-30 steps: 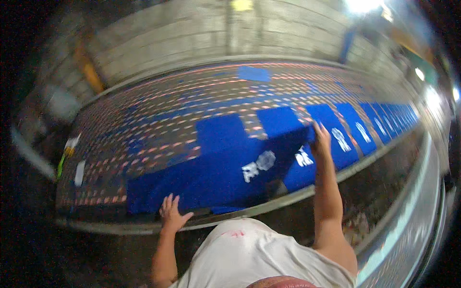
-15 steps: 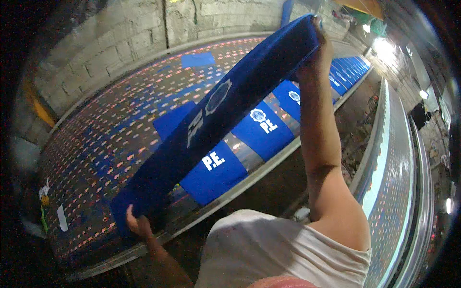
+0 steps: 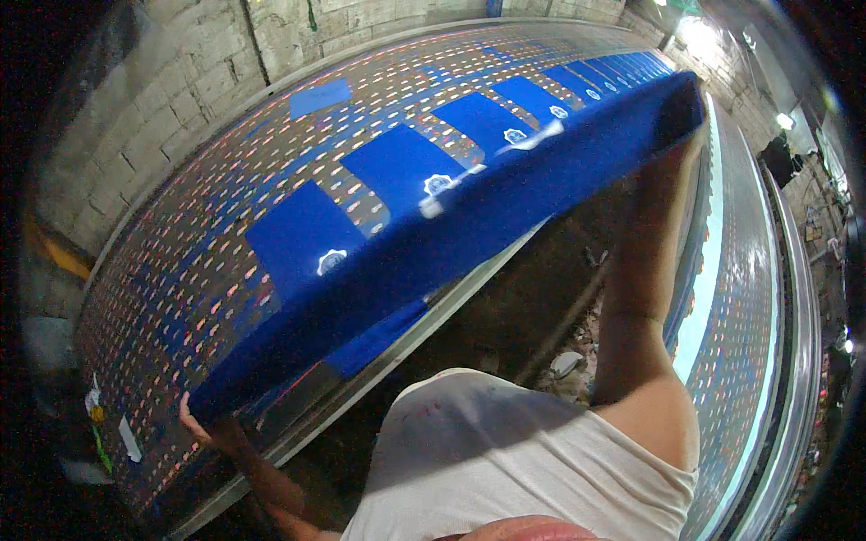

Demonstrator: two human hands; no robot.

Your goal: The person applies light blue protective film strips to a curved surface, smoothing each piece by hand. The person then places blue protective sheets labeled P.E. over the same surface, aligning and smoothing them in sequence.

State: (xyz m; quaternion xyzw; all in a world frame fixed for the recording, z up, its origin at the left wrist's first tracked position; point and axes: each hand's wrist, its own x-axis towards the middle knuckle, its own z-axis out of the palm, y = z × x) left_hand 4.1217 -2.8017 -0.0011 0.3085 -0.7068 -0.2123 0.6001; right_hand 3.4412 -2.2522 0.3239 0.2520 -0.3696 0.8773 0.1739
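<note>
White strip (image 3: 131,439) first, over at the far left, lying loose on the near corner of the long desk (image 3: 153,343), whose top is covered in rows of little pale and orange marks. Just right of it is the left hand (image 3: 191,422), fingers closed on the low end of a long blue fabric panel (image 3: 505,209). So that's where the fabric is: up off the desk, slung between both hands, slanting from low left to high right in the view. I'd guess they've got it by the ends so it stays spread instead of bunching in the middle.

Behind it, more flat blue panels (image 3: 401,160) run off to the right in a row, gaps between them, badge prints (image 3: 332,262) facing up. My read is the spacing keeps the prints from touching neighbours. A paler blue patch (image 3: 320,97) sits farther back on its own.

At the right end the fabric folds around and hides most of the right hand (image 3: 687,151). Can't see those fingers, but the end is held up there, so I'd call it a grip. Past that arm, a second desk (image 3: 735,270) with a pale edge.
</note>
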